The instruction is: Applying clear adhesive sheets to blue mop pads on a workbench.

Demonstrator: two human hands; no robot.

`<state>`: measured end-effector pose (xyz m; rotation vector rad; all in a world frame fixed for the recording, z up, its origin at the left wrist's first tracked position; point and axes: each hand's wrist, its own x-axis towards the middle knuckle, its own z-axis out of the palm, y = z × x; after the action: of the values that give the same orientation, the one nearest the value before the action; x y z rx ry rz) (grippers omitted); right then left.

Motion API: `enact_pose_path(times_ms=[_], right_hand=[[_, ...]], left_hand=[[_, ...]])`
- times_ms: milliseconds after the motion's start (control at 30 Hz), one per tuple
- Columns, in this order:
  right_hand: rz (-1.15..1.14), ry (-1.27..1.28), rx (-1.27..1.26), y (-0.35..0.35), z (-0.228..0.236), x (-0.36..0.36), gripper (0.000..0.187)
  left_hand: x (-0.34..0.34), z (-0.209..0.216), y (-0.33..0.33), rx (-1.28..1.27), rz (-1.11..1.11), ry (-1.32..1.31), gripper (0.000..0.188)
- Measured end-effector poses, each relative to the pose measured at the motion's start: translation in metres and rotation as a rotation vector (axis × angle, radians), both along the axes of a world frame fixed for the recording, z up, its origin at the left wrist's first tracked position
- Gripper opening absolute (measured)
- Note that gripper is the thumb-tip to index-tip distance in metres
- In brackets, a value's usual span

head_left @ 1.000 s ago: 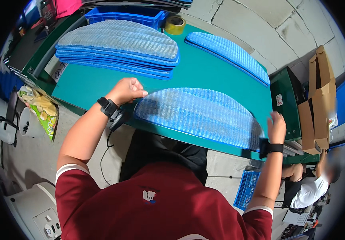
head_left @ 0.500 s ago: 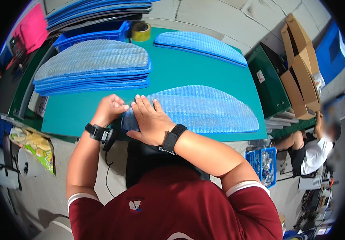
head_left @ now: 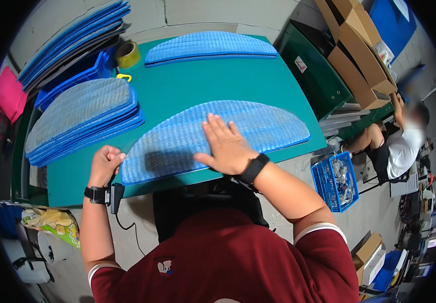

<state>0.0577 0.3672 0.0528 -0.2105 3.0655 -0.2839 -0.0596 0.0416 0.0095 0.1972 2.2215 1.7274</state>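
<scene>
A blue half-moon fabric pad (head_left: 268,123) with a ribbed, fuzzy face lies flat near the table's front edge. My right hand (head_left: 225,146) rests on its middle, palm down, fingers stretched and thumb out to the left. Just off the pad's left end, my left hand (head_left: 108,162) is closed in a pinch; whatever may be between its fingertips is too small to make out. A dark patch, perhaps shadow, shows on the pad left of my right hand. At the left stands a stack of similar pads (head_left: 81,116), greyer on top. More blue pads (head_left: 210,46) lie at the far edge.
Behind the left stack are a blue bin (head_left: 79,78), a tall pile of pads (head_left: 71,43), a yellow tape roll (head_left: 127,54) and a small yellow hooked thing (head_left: 124,77). Cardboard boxes (head_left: 357,55) and a blue basket (head_left: 333,182) stand right, near a seated person (head_left: 405,146).
The view has turned and shifted. My right hand has slid rightward from the pad's left end to its middle. My left hand stays pinched, now farther from the right one.
</scene>
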Motion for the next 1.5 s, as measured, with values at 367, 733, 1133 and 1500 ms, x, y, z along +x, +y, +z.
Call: enact_pose_path(times_ms=[367, 733, 1133, 1500], right_hand=[[-0.433, 0.0, 0.084, 0.147, 0.003, 0.044, 0.076], [-0.377, 0.029, 0.133, 0.161, 0.013, 0.042, 0.072], [-0.36, -0.455, -0.435, 0.278, 0.012, -0.028, 0.061], [-0.36, -0.38, -0.569, 0.314, 0.031, 0.0, 0.017]], left_hand=[[-0.002, 0.003, 0.001, -0.142, 0.01, 0.008, 0.013], [-0.003, 0.0, -0.001, -0.162, 0.014, 0.044, 0.012], [0.0, 0.004, 0.002, -0.181, 0.041, 0.055, 0.012], [0.0, 0.005, 0.004, -0.106, 0.032, 0.005, 0.014]])
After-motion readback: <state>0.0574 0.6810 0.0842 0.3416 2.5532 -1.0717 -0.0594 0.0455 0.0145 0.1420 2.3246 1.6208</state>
